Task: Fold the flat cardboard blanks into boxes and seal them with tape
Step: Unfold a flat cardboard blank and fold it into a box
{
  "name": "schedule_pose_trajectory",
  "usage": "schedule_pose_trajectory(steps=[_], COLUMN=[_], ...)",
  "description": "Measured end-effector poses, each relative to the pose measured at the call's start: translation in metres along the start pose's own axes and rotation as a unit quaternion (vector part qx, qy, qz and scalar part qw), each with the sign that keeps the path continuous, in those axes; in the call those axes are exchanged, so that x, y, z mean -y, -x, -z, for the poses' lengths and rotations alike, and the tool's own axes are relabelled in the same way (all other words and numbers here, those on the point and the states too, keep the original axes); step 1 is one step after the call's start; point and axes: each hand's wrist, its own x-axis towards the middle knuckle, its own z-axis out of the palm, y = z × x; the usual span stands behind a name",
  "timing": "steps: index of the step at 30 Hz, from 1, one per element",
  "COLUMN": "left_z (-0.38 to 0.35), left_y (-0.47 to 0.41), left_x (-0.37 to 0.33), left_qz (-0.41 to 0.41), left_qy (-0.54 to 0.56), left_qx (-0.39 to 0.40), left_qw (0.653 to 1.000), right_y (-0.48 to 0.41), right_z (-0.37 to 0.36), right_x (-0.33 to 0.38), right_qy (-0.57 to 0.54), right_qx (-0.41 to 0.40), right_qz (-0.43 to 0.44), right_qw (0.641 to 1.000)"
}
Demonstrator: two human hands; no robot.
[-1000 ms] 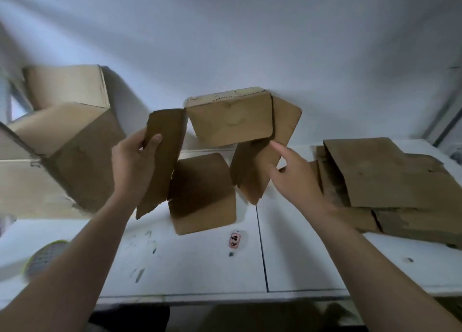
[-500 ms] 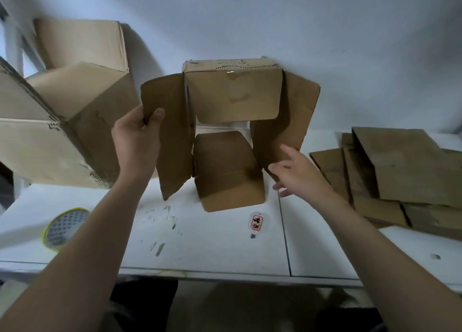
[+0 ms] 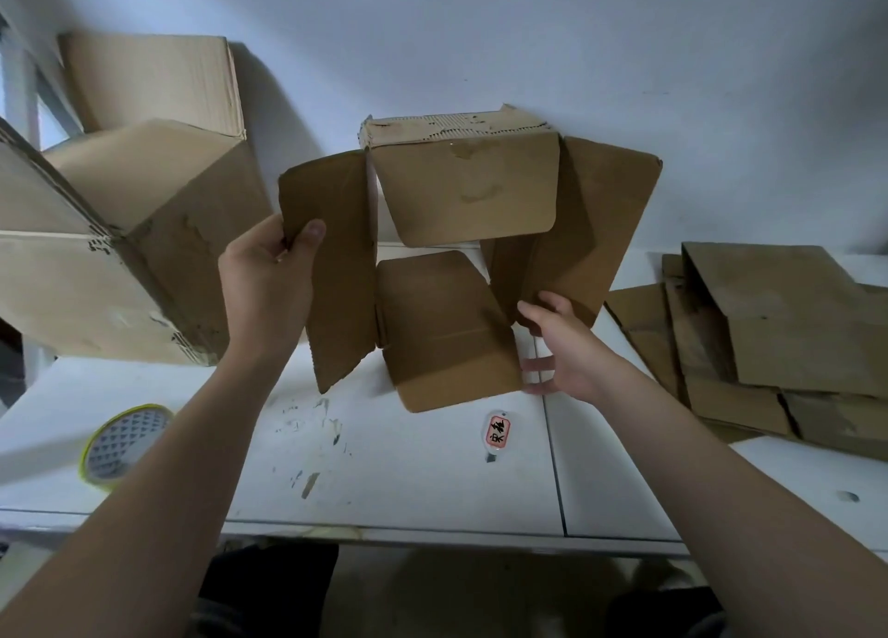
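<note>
left arm: bare forearm, reaching up and forward from the lower left.
left hand: pinches the outer edge of the left flap, thumb in front, fingers behind.
right arm: bare forearm, extended from the lower right.
right hand: fingers straight, pointing left, tips at the lower flap; thumb raised.

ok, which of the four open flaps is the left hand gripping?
The left-side flap: the left hand pinches its outer edge; it touches none of the other three.
</note>
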Motion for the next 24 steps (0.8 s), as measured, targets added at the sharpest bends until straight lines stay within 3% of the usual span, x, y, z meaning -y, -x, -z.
schedule_pose_trajectory(steps=[4, 7, 13, 18, 24], left_z=[-0.001, 0.0, 0.003, 0.006, 0.011], left_y=[0.0, -0.001, 0.005, 0.005, 0.005], left_x=[0.0, 0.005, 0.004, 0.001, 0.006], left_qz=[-0.009, -0.027, -0.073, -0.063, -0.041], left_qy=[-0.006, -0.038, -0.117, -0.139, -0.141], left_qx=[0.001, 0.001, -0.021, -0.036, -0.038], left_qw=[1.0, 0.999, 0.99, 0.988, 0.988], right_y=[-0.002, -0.002, 0.002, 0.007, 0.01], right_z=[-0.002, -0.008, -0.025, -0.035, -0.052], right_x=[0.001, 0.002, -0.001, -0.022, -0.012], right_qy=[-0.152, -0.223, -0.046, 0.162, 0.216], right_qx=[0.014, 0.017, 0.038, 0.093, 0.067], right_qz=[-0.004, 0.083, 0.256, 0.428, 0.415], right_qw=[0.988, 0.971, 0.965, 0.884, 0.882])
